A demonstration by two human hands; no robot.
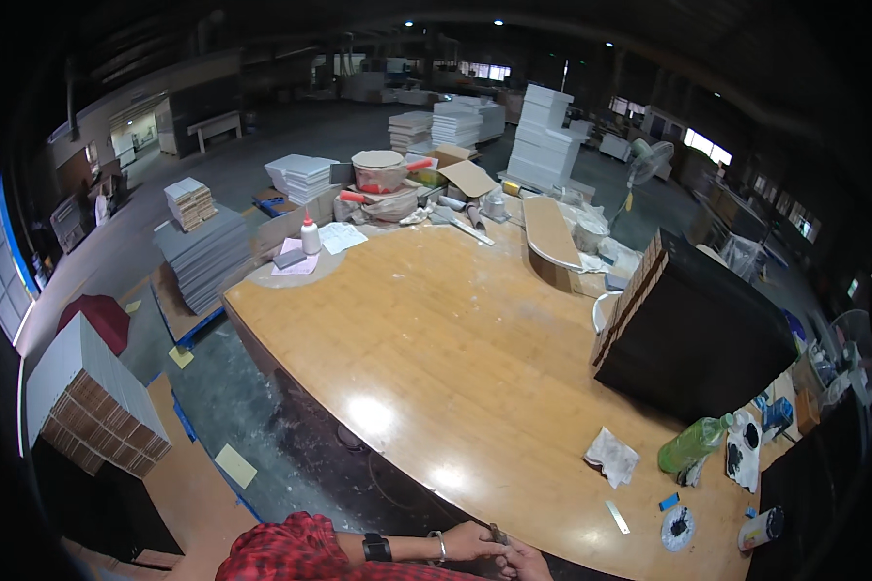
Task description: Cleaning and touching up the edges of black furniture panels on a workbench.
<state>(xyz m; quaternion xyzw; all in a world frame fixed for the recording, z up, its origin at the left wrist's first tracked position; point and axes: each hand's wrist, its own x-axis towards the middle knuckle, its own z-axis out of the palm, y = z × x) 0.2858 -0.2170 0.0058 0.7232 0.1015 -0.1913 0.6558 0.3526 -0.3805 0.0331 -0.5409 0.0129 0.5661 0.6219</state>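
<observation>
At the near edge of the wooden table (426,320), my left hand (468,542) and my right hand (524,562) are close together with fingers curled. Between them is a small, dark, narrow object (498,535); its kind is too small to make out. The left wrist wears a dark watch and a metal bangle. To the right on the table lie a white strip (617,517), a small blue piece (669,502), a round disc smeared with black (678,529) and a crumpled white cloth (611,457). A stained white jar (761,530) is beyond them.
A tall black-sided stack of boards (698,329) stands on the right, near a green bottle (693,443) and a black-stained rag (743,451). A white glue bottle (309,235) is at the far left corner. Board stacks (102,402) and a pallet stack (206,259) flank the left side.
</observation>
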